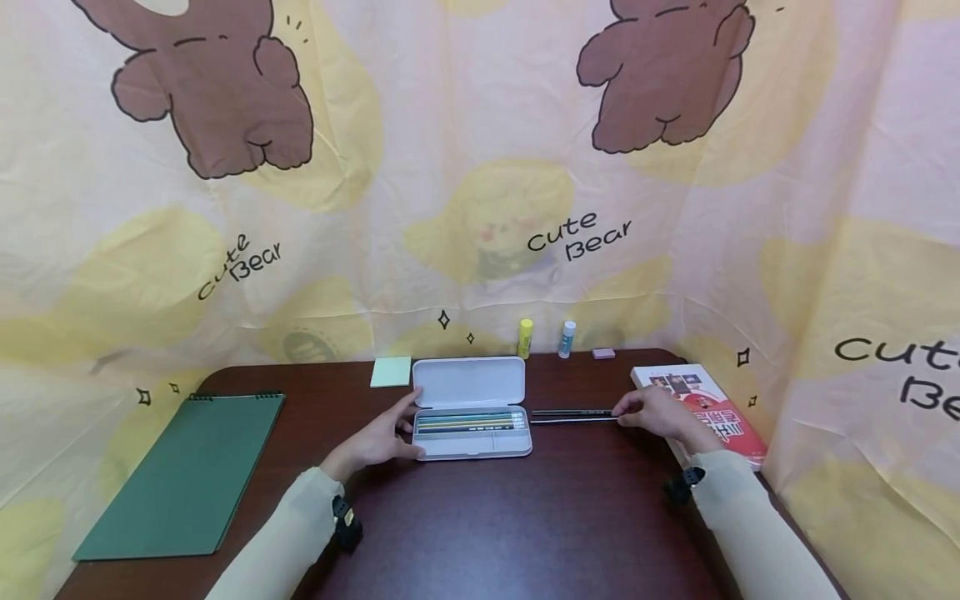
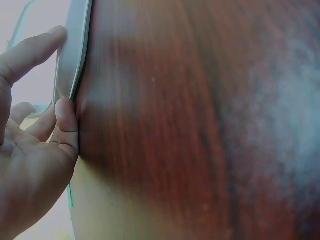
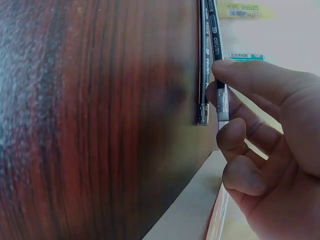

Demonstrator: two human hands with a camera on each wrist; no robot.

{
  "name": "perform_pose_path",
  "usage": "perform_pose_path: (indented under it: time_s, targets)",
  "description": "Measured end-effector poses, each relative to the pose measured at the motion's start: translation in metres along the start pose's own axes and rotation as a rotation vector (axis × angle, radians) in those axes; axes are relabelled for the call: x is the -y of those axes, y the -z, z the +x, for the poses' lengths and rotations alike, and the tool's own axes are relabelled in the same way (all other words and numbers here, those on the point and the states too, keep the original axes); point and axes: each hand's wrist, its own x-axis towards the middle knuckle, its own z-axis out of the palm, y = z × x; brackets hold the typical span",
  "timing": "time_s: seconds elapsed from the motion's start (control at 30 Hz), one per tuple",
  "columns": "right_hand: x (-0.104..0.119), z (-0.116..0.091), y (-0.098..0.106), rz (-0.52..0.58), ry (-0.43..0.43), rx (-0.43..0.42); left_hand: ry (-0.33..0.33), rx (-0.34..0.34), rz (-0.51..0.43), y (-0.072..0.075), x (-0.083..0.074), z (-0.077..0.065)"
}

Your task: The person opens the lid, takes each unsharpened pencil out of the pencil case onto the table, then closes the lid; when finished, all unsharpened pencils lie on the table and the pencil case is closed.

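A pale pencil case (image 1: 471, 457) lies with its lid (image 1: 468, 382) raised, several pencils (image 1: 457, 423) side by side inside. My left hand (image 1: 382, 433) grips its left end, thumb at the front corner and fingers toward the back; the left wrist view shows the thumb (image 2: 37, 50) against the case's side wall (image 2: 72, 50). Right of the case, my right hand (image 1: 651, 412) pinches a black pencil (image 3: 216, 45) between thumb and fingers, close to its white eraser end. A second dark pencil (image 3: 203, 102) lies alongside it on the table, its metal-banded end beside the fingertips.
At the back stand a yellow glue stick (image 1: 525, 339) and a blue-and-white one (image 1: 567, 340), near a pink eraser (image 1: 603, 354). Pale green sticky notes (image 1: 391, 372) lie behind the case. A red-and-white book (image 1: 738, 437) is under the right forearm; a green spiral pad (image 1: 187, 475) lies left.
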Motion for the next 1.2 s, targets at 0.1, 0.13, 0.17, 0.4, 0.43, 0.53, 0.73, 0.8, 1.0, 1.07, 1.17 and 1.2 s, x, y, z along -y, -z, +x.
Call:
perform_pose_path:
  time_s: [0.1,0.13,0.17,0.4,0.43,0.53,0.73,0.8,1.0,1.07,1.17,1.2]
  targets:
    - [-0.001,0.004,-0.003,-0.017,0.004,-0.001,0.002,0.004,0.006,0.0,0.0,0.0]
    - [-0.001,0.005,-0.004,-0.024,0.006,-0.001,0.002,0.007,0.009,0.0,0.0,-0.001]
    - [-0.001,0.006,-0.004,-0.024,0.009,0.004,0.0,0.007,0.011,0.0,0.0,-0.001]
    - [0.004,0.007,-0.003,-0.011,-0.011,0.015,-0.01,0.017,0.024,0.001,0.0,-0.001]
    - [0.005,0.007,-0.003,-0.007,-0.013,0.016,-0.01,0.014,0.024,0.001,0.0,-0.001]
    - [0.006,0.006,-0.003,-0.001,-0.002,0.014,-0.007,0.008,0.019,0.002,-0.001,-0.001]
    - [0.006,0.005,-0.005,0.012,0.008,0.013,0.001,0.013,0.015,0.002,-0.001,-0.001]
    - [0.006,0.005,-0.005,0.015,0.013,0.011,-0.002,0.011,0.015,0.002,-0.001,-0.001]
    - [0.009,0.006,-0.005,0.015,0.039,-0.011,0.002,0.004,0.012,0.002,-0.001,-0.001]
    - [0.013,0.006,-0.005,0.022,0.049,-0.017,0.003,0.002,0.014,0.002,-0.001,-0.001]
    - [0.02,0.007,-0.007,0.033,0.077,-0.028,0.004,0.004,0.011,0.002,-0.001,-0.001]
    - [0.022,0.007,-0.008,0.033,0.093,-0.032,0.006,0.003,0.011,0.002,-0.001,-0.001]
